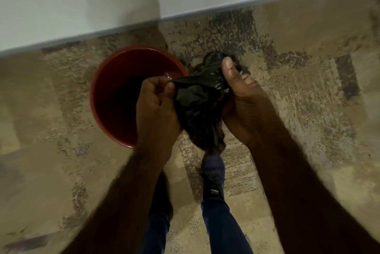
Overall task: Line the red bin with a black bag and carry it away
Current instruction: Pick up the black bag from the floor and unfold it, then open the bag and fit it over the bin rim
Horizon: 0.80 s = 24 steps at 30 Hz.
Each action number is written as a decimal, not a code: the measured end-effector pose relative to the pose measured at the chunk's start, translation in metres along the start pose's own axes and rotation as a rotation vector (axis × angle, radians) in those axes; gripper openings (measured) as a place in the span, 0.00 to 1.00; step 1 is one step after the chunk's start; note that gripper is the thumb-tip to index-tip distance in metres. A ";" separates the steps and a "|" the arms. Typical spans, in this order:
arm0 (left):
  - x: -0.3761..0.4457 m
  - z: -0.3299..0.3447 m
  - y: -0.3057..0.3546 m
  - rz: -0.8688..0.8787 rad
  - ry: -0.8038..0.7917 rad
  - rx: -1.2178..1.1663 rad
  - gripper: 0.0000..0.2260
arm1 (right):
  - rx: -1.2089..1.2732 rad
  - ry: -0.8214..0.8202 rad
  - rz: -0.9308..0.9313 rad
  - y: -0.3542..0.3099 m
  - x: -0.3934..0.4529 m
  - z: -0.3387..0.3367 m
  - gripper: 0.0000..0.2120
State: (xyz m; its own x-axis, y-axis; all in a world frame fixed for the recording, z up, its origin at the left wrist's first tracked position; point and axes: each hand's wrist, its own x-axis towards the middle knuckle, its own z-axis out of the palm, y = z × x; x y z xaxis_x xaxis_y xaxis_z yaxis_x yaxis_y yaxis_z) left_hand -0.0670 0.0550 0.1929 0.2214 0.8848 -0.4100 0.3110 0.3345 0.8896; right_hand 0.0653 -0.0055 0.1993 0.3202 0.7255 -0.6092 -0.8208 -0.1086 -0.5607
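A round red bin (pixel 109 93) stands upright on the patterned carpet, left of centre, its inside bare and dark. A crumpled black bag (pixel 200 105) hangs in the air just right of the bin's rim, held between both hands. My left hand (pixel 156 110) pinches the bag's upper left edge with fingers and thumb, over the bin's right side. My right hand (pixel 244 105) grips the bag's right side, thumb pressed on top of the bunched plastic. The bag's lower end dangles above my foot.
A white wall with a pale baseboard (pixel 185 17) runs diagonally just behind the bin. Beige and brown patterned carpet (pixel 308 89) spreads all around. My legs in blue trousers and a dark shoe (pixel 213 173) stand below the bag.
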 end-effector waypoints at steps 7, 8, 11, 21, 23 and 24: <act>0.001 -0.072 0.026 -0.118 0.014 -0.138 0.07 | -0.217 -0.021 -0.057 0.001 -0.016 0.041 0.24; 0.002 -0.083 0.029 -0.121 0.002 -0.152 0.06 | -0.238 -0.019 -0.068 0.001 -0.018 0.049 0.27; 0.004 -0.113 0.034 -0.159 -0.040 -0.248 0.07 | -0.246 -0.048 -0.099 -0.002 -0.020 0.066 0.17; -0.015 -0.163 0.041 -0.361 -0.113 -0.655 0.18 | -0.482 -0.454 0.009 0.032 -0.032 0.105 0.22; -0.020 -0.166 0.042 -0.476 -0.121 -0.716 0.20 | -0.570 -0.499 0.079 0.047 -0.038 0.108 0.20; -0.020 -0.167 0.041 -0.535 -0.155 -0.760 0.21 | -0.630 -0.486 0.099 0.054 -0.041 0.108 0.19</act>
State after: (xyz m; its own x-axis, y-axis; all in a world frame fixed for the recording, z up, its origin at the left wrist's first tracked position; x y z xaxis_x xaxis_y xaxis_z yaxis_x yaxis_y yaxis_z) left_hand -0.2131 0.1052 0.2717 0.3609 0.5173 -0.7760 -0.2675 0.8545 0.4453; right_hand -0.0428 0.0328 0.2546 -0.1011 0.8914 -0.4417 -0.3666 -0.4461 -0.8164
